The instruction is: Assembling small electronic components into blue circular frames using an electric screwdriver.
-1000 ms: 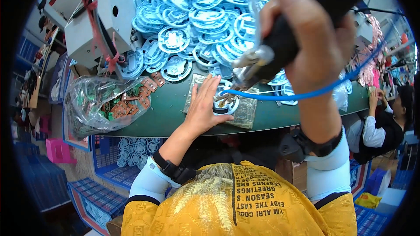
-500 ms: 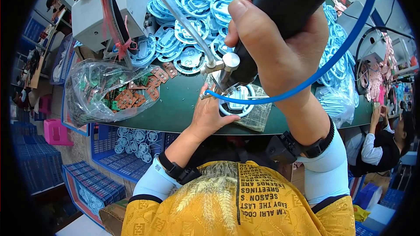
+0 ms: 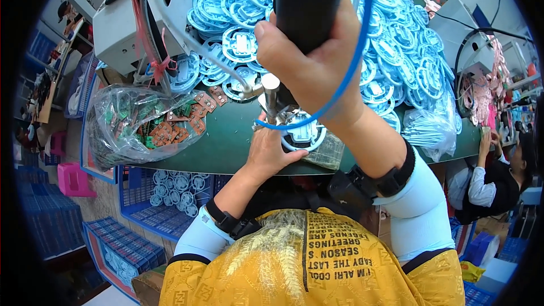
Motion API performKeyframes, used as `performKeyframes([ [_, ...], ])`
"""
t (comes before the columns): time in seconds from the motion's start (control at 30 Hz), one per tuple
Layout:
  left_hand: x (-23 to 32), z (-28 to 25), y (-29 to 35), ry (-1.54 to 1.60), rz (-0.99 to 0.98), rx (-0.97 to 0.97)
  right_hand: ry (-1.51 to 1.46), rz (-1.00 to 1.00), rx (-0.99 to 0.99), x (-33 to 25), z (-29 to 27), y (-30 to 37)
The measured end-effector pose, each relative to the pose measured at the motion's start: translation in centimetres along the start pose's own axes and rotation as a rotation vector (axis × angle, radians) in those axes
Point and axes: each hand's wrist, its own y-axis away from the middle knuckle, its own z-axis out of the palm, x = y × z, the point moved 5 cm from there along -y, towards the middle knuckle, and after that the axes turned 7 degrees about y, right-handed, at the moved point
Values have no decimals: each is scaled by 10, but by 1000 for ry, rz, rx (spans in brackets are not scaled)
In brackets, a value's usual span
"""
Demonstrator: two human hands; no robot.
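My right hand (image 3: 320, 76) is wrapped around the black body of a powered screwdriver (image 3: 309, 11), its metal nose pointing down. A blue hose (image 3: 360, 51) loops past that hand to the nose, and a clear tube joins the nose from the left. Beneath it lies a round light-blue plastic part (image 3: 309, 134) with a ring-shaped rim. My left hand (image 3: 266, 150) grips this part at its left and near edge, thumb along the rim. A tape-wrapped flat block (image 3: 327, 154) sits partly under the part. The tool's tip and some left fingers are hidden behind the nose.
Many light-blue plastic parts (image 3: 396, 28) are heaped at the back. Left on the green table (image 3: 232, 130), a clear bag (image 3: 110, 130) holds small circuit boards (image 3: 170, 130). A grey box machine (image 3: 122, 34) stands behind it. Blue crates (image 3: 153, 207) sit below; another person (image 3: 496, 178) works at right.
My right hand and the screwdriver have swung to the left and stand more upright over the part. The blue hose moved with them. My left hand and the part have barely shifted.
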Motion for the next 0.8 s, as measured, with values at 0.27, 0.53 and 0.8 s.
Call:
performKeyframes([
  [0.27,8,6,10,-126,89,55,-66,-10,155,-78,-63,-12],
  [0.53,1,17,4,-29,22,8,-23,129,106,-58,-52,36],
  [0.8,6,17,2,-26,28,-44,-26,121,76,-46,-44,39],
])
